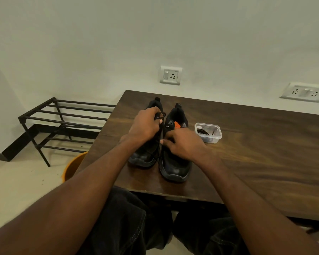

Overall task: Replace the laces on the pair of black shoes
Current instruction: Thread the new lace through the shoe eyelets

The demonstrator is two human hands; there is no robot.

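Honestly, the risk sits at the centre of the frame, where 2 black shoes stand side by side on the table (256, 144). The left hand (145, 126) curls around a loop of black lace (160, 115) above the left shoe (145, 155). The right hand (182, 142) reaches across the right shoe (175, 166), fingers bent toward the gap; whether it pinches lace I cannot tell. A hard tug could drag the left shoe toward the table's near edge, or snag the lace in an eyelet. Both hands hide the eyelets. Right of centre, a clear container (208, 132) holds dark strands, probably spare laces, too small to confirm.
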